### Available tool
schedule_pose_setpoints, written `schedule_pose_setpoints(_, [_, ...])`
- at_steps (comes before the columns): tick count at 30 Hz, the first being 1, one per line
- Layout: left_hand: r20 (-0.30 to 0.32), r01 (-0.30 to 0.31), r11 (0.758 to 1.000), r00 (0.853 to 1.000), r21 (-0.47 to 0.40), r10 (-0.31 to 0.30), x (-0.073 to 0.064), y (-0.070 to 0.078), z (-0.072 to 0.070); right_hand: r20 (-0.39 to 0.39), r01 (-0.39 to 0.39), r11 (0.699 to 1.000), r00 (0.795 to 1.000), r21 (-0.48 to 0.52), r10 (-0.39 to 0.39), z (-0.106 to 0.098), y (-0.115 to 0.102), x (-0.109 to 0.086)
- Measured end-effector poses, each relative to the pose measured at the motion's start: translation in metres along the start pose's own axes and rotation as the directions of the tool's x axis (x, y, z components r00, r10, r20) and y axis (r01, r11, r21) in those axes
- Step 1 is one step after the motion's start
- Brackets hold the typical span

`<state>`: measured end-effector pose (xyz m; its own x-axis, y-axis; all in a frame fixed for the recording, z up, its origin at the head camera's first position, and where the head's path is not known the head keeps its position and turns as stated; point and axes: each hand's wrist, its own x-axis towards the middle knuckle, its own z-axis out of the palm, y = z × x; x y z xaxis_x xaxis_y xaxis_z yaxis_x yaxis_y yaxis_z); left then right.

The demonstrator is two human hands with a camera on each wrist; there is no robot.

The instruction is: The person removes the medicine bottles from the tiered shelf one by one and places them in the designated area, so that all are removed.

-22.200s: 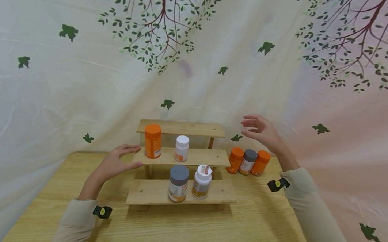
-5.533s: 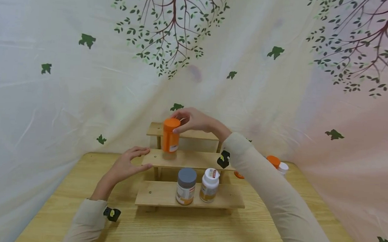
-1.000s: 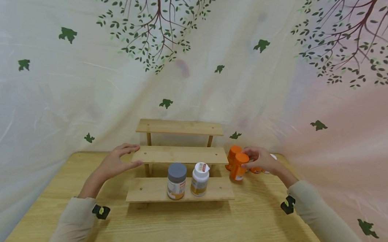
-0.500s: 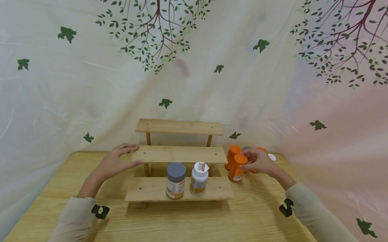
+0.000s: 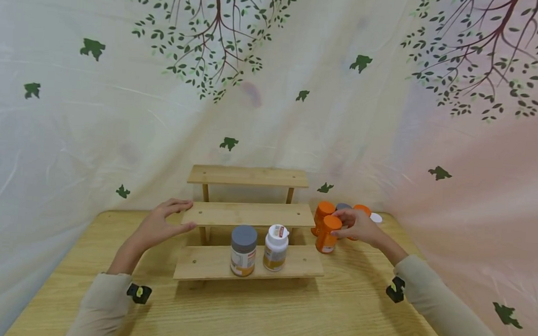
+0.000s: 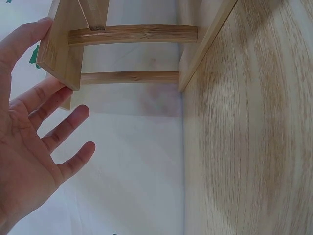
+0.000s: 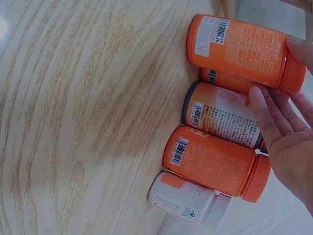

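Head view: the right hand (image 5: 359, 226) is pinching an orange bottle (image 5: 327, 240) near its lid (image 5: 332, 222), at three o'clock from the wooden stand (image 5: 248, 215), probably avoiding the row of bottles (image 7: 212, 161) standing beyond at one o'clock. Whether the held base is touching the tabletop (image 5: 261, 320) is unclear. At nine o'clock, the left hand (image 5: 161, 224) is spreading wide against the middle shelf (image 5: 225, 215), seemingly steadying it. At six, a grey-lidded bottle (image 5: 243, 255) and white bottle (image 5: 275, 252) are standing apart on the lowest shelf (image 5: 203, 267).

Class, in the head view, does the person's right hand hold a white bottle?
No, the right hand pinches an orange-lidded, orange cylindrical bottle, beside the light-coloured wooden tiered stand.
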<state>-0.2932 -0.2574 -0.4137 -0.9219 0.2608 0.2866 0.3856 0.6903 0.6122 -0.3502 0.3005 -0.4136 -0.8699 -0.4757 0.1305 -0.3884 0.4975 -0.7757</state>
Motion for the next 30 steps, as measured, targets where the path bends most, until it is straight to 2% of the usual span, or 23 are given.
schedule_pose_setpoints(14, [-0.007,-0.005,1.0,1.0,-0.021,0.005,0.0008,-0.0029,0.0014,-0.003,-0.047,0.998,0.999,-0.029,0.047,0.0018,-0.0001,0.0003])
schedule_pose_setpoints(30, [-0.015,-0.01,1.0,1.0,-0.005,0.009,0.0012,-0.0042,0.0012,0.023,-0.023,1.0,0.999,-0.018,0.024,-0.0025,-0.0014,-0.0004])
